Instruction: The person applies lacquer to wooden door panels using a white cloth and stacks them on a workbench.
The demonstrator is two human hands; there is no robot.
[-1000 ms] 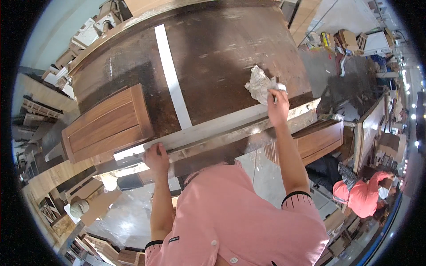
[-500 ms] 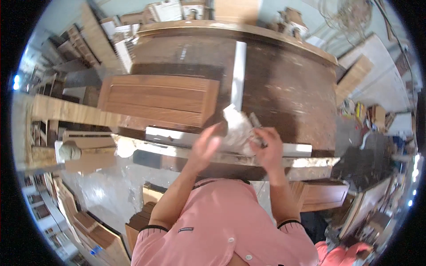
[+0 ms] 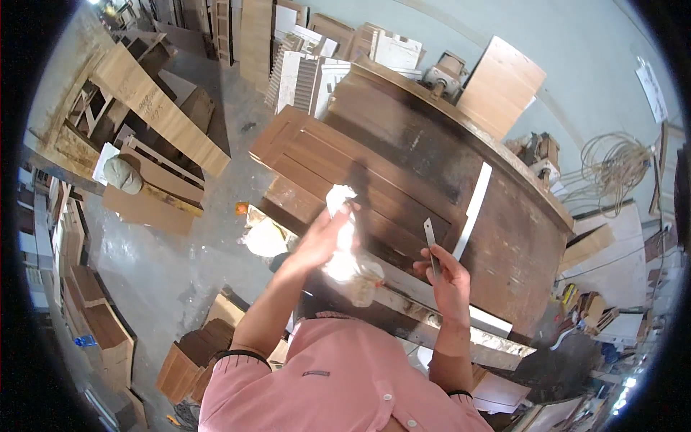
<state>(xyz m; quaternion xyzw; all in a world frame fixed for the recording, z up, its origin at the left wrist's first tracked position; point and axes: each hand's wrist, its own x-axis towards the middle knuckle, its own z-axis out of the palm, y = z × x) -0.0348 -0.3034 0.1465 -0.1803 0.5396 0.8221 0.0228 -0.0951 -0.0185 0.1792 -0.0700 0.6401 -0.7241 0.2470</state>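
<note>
Tabletop (image 3: 536, 230) in the head view is dark brown and scratched, and it stands near a pale wall (image 3: 561, 57). Grey floor (image 3: 219, 245) is at the left, with one long plank (image 3: 163, 109) above it. On the tabletop lie one brown panel (image 3: 320, 150) and two white strips (image 3: 475, 207), one across, one along the near edge. Both hands are partly closed: left hand (image 3: 322, 242) grips one crumpled white sheet (image 3: 344, 265) near this edge; right hand (image 3: 450, 284) pinches one thin blade (image 3: 430, 232) above the tabletop.
</note>
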